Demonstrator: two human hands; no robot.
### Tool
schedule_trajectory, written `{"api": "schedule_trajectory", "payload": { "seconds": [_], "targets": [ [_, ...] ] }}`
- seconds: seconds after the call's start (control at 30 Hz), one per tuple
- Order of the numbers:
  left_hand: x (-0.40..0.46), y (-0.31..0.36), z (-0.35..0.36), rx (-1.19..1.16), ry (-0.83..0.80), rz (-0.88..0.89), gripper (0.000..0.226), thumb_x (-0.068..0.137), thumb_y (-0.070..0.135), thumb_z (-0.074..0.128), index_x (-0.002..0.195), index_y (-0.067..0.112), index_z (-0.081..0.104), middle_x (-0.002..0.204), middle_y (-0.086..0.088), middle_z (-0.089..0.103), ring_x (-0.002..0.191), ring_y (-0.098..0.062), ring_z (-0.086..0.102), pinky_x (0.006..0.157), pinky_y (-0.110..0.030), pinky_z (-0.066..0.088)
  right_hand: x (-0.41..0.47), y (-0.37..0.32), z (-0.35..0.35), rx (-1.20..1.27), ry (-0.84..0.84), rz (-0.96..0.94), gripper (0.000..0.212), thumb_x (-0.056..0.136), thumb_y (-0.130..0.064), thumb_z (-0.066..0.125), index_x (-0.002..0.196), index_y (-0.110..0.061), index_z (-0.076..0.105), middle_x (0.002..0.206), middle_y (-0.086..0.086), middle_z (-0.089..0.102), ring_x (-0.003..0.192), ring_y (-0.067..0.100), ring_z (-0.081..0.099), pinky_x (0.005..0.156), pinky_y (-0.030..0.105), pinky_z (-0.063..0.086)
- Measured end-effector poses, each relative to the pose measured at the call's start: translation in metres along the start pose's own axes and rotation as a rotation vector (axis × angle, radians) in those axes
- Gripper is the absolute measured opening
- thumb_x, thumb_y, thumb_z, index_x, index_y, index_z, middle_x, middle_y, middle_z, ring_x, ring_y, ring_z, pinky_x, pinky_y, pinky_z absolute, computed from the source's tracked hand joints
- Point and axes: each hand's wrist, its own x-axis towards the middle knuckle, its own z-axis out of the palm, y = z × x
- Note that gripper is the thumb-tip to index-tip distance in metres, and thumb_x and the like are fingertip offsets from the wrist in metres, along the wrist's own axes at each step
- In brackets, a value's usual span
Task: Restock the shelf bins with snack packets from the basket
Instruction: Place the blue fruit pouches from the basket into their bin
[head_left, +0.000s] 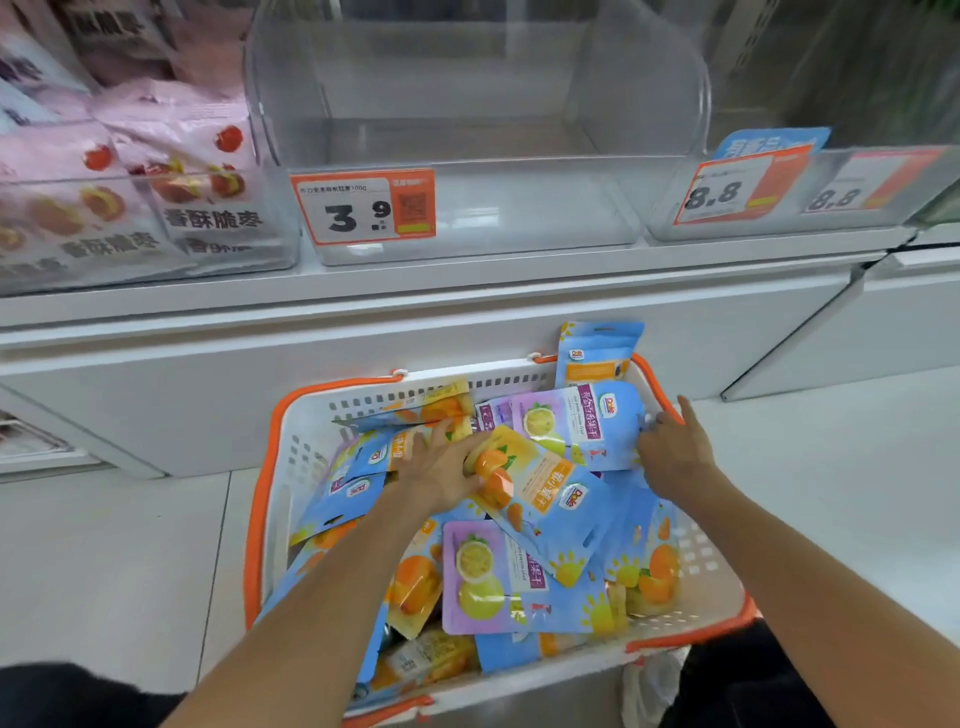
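Two hands in basket (270, 483): left hand (441, 467) grips orange packet (524, 483), right hand (672, 447) pinches purple packet (571, 421); glossy packets may slip, missing empty bin (670, 130) above basket.

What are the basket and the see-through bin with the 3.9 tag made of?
The basket looks like matte white plastic: moulded slots in its walls, orange rim. The bin seems clear hard plastic, maybe acrylic: you see through it, and it shines with reflections.
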Motion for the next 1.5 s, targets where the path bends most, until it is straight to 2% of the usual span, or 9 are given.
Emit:
{"api": "schedule_trajectory", "payload": {
  "seconds": [0.2, 0.3, 0.43, 0.63, 0.83, 1.0, 1.13, 1.3, 1.5],
  "targets": [
    [-0.021, -0.026, -0.004, -0.02, 0.039, 0.084, 0.074, 0.09, 0.028, 0.062, 0.149, 0.039, 0.017, 0.16, -0.001, 0.004, 0.146, -0.028, 0.01, 0.113, -0.05, 0.023, -0.012, -0.038, -0.045, 0.121, 0.105, 0.241, 0.039, 0.092, -0.023, 0.049, 0.129, -0.011, 0.043, 0.122, 0.004, 0.053, 0.112, 0.021, 0.054, 0.091, 0.032, 0.041],
    [-0.031, -0.041, -0.009, -0.136, 0.105, 0.141, 0.076, 0.089, 0.014, 0.063, 0.149, 0.035, 0.021, 0.159, 0.0, 0.009, 0.145, -0.023, 0.016, 0.113, -0.04, 0.028, -0.007, -0.061, -0.067, 0.244, 0.18, 0.128, 0.045, 0.091, -0.018, 0.053, 0.13, -0.006, 0.034, 0.129, 0.01, 0.043, 0.115, 0.024, 0.052, 0.085, 0.033, 0.045],
    [-0.029, -0.053, -0.02, -0.108, -0.034, 0.135, 0.073, 0.086, 0.009, 0.066, 0.148, 0.026, 0.03, 0.157, -0.001, 0.016, 0.144, -0.021, 0.019, 0.111, -0.034, 0.03, -0.001, -0.085, -0.086, 0.489, -0.041, -0.225, 0.047, 0.093, -0.02, 0.05, 0.134, -0.005, 0.033, 0.133, 0.012, 0.042, 0.123, 0.03, 0.046, 0.093, 0.041, 0.043],
    [-0.03, -0.052, -0.049, -0.047, -0.16, 0.106, 0.067, 0.088, 0.003, 0.059, 0.147, 0.02, 0.031, 0.155, -0.005, 0.02, 0.141, -0.025, 0.025, 0.103, -0.031, 0.036, -0.001, -0.084, -0.086, 0.606, -0.131, -0.249, 0.053, 0.092, -0.025, 0.053, 0.135, -0.004, 0.031, 0.133, 0.015, 0.04, 0.124, 0.033, 0.044, 0.095, 0.043, 0.041],
    [-0.035, -0.069, -0.054, 0.014, -0.248, 0.047, 0.069, 0.09, 0.017, 0.064, 0.148, 0.015, 0.026, 0.154, -0.006, 0.024, 0.139, -0.026, 0.03, 0.108, -0.033, 0.033, -0.005, -0.091, -0.082, 0.611, -0.069, -0.228, 0.051, 0.092, -0.027, 0.054, 0.134, -0.005, 0.035, 0.132, 0.013, 0.04, 0.123, 0.03, 0.044, 0.093, 0.041, 0.042],
    [-0.032, -0.085, -0.059, 0.095, -0.254, 0.0, 0.074, 0.087, 0.038, 0.066, 0.147, 0.015, 0.029, 0.151, -0.007, 0.031, 0.135, -0.026, 0.037, 0.109, -0.036, 0.035, -0.003, -0.106, -0.093, 0.598, 0.148, -0.161, 0.047, 0.087, -0.011, 0.055, 0.132, -0.012, 0.041, 0.132, 0.008, 0.044, 0.12, 0.026, 0.044, 0.09, 0.037, 0.043],
    [-0.037, -0.102, -0.054, 0.099, -0.314, -0.051, 0.083, 0.085, 0.036, 0.068, 0.15, 0.014, 0.02, 0.154, -0.006, 0.027, 0.136, -0.026, 0.035, 0.11, -0.037, 0.035, 0.0, -0.127, -0.111, 0.626, 0.199, -0.288, 0.043, 0.085, -0.005, 0.054, 0.126, -0.017, 0.051, 0.13, 0.004, 0.049, 0.12, 0.023, 0.046, 0.083, 0.029, 0.039],
    [-0.046, -0.104, -0.048, 0.012, -0.36, -0.174, 0.084, 0.082, 0.033, 0.073, 0.146, 0.011, 0.023, 0.145, -0.008, 0.037, 0.125, -0.028, 0.046, 0.1, -0.041, 0.046, 0.013, -0.143, -0.138, 0.598, 0.198, -0.351, 0.039, 0.085, -0.011, 0.058, 0.123, -0.02, 0.054, 0.127, 0.003, 0.051, 0.12, 0.022, 0.047, 0.084, 0.031, 0.04],
    [-0.055, -0.117, -0.033, -0.102, -0.132, -0.152, 0.072, 0.077, 0.046, 0.073, 0.133, 0.018, 0.038, 0.133, -0.003, 0.052, 0.115, -0.023, 0.054, 0.092, -0.032, 0.047, 0.011, -0.17, -0.122, 0.284, 0.326, -0.314, 0.051, 0.087, -0.028, 0.062, 0.131, -0.01, 0.045, 0.13, 0.007, 0.049, 0.12, 0.026, 0.046, 0.1, 0.038, 0.037]
  ]
}}
